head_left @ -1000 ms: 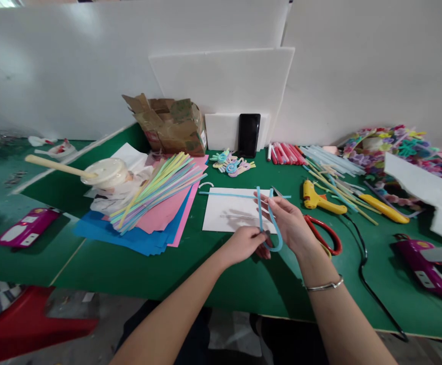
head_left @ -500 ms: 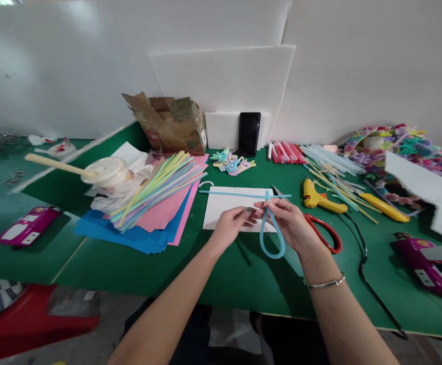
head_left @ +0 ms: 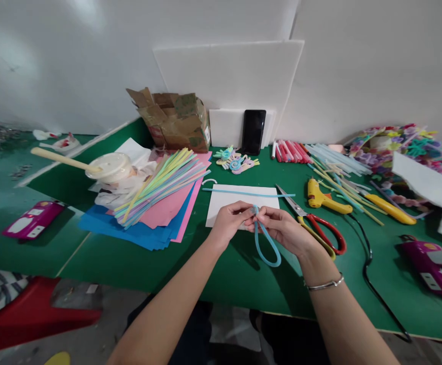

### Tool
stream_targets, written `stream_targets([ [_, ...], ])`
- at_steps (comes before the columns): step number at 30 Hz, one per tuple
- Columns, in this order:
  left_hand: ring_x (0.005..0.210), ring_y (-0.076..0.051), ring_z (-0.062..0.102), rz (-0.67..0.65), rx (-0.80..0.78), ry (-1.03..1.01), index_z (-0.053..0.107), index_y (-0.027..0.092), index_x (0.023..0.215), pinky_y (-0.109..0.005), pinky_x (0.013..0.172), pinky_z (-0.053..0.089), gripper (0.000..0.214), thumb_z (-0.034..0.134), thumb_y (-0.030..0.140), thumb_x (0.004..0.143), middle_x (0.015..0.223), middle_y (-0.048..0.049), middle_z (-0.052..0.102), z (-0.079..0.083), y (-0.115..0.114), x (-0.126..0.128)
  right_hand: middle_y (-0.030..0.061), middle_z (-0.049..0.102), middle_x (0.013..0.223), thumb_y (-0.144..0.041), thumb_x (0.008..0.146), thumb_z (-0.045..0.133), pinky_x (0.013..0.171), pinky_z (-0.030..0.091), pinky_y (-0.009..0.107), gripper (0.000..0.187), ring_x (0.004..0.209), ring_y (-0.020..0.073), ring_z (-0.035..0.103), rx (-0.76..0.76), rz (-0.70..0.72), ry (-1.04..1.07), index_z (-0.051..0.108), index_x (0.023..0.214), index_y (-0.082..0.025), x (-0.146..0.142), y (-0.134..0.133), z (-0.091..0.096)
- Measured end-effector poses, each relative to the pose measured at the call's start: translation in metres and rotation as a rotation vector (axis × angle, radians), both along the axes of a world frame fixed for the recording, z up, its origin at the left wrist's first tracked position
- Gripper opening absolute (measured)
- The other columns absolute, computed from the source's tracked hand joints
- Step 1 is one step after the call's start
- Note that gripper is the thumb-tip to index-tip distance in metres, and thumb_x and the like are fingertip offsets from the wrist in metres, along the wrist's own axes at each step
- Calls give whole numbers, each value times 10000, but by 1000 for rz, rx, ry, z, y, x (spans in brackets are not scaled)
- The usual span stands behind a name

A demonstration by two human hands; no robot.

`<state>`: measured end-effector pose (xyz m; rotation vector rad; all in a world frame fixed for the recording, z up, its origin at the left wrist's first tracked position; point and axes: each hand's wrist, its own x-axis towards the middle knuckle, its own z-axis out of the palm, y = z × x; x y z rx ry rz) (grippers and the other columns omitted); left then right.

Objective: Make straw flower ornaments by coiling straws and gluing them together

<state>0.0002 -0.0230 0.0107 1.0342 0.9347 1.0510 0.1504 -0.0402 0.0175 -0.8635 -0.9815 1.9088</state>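
Note:
Both hands hold a light blue pipe cleaner (head_left: 268, 249), bent into a teardrop loop that hangs towards me. My left hand (head_left: 231, 223) pinches its crossed top end between thumb and fingertips. Right beside it, my right hand (head_left: 282, 228) grips the loop where the two strands meet. Fingers partly hide that joint. Beneath and behind the hands lies a white sheet (head_left: 215, 205), with a straight blue pipe cleaner (head_left: 244, 192) across its far part. Red-and-yellow-handled scissors (head_left: 300, 213) rest partly open just right of my right hand.
A yellow glue gun (head_left: 325, 197) and a yellow cutter knife (head_left: 392, 209) lie to the right. Pastel pipe cleaners (head_left: 163, 185) cover coloured sheets at left, near a lidded cup (head_left: 109, 167). A cardboard box (head_left: 179, 121) and a phone (head_left: 254, 132) stand at the back.
My left hand has come in from beside the loop and now pinches its top. The loop has shifted slightly left and tilted, and my right hand has moved with it.

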Motion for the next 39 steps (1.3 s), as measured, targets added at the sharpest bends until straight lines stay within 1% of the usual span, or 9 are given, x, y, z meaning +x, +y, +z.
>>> stream_targets([
  [6,643,-106,533,29,31,17,670,157,646,-229,621,423,157,716,305,623,666,-1,597,0,-1,1,42,686,739,-339,678,728,753,490,309,224,711,149,650,-2,2,-34,578,676,-172,-1,-1,2],
  [11,632,-108,548,162,99,60,634,160,628,-229,619,434,130,689,277,635,670,9,593,2,-1,2,-13,628,643,-458,708,672,686,484,308,301,613,126,610,-12,-83,-215,570,816,-196,-7,-1,3],
  [14,611,-104,553,233,143,117,611,159,618,-225,604,432,130,668,270,657,665,15,577,3,-2,3,-27,573,620,-529,723,617,611,444,265,344,566,102,551,90,-101,-293,577,750,-188,-11,-1,0],
  [17,587,-92,549,295,192,180,606,163,622,-221,598,429,123,655,261,677,678,20,568,3,-3,4,-30,527,613,-554,730,587,592,400,254,381,554,91,503,204,-147,-354,578,665,-179,-17,0,-4],
  [20,584,-89,543,328,230,227,612,167,627,-224,606,429,123,657,268,682,688,19,570,2,-3,3,-32,502,603,-567,738,565,587,374,261,394,547,96,489,235,-194,-372,579,652,-182,-23,0,-10],
  [24,600,-102,541,328,232,250,622,171,621,-226,590,423,134,663,285,678,679,11,585,2,-2,3,-30,497,603,-589,732,553,581,369,269,408,543,103,484,224,-198,-353,603,689,-187,-27,0,-13],
  [34,621,-101,558,327,255,268,620,169,613,-215,592,438,125,660,268,678,675,13,586,0,-1,3,-29,500,602,-600,715,569,565,368,257,419,539,101,480,180,-198,-352,631,720,-186,-26,-1,-11],
  [37,595,-91,559,325,218,218,607,162,613,-213,584,453,143,665,275,678,674,17,576,2,-2,3,-26,496,606,-583,700,599,569,377,256,401,549,102,472,150,-188,-311,637,705,-183,-26,-2,-8],
  [39,530,-89,551,275,150,139,585,161,621,-217,522,455,178,668,306,680,617,31,547,4,-4,3,-24,492,614,-561,700,616,576,388,253,380,561,102,472,81,-152,-225,641,708,-182,-25,-3,-6],
])
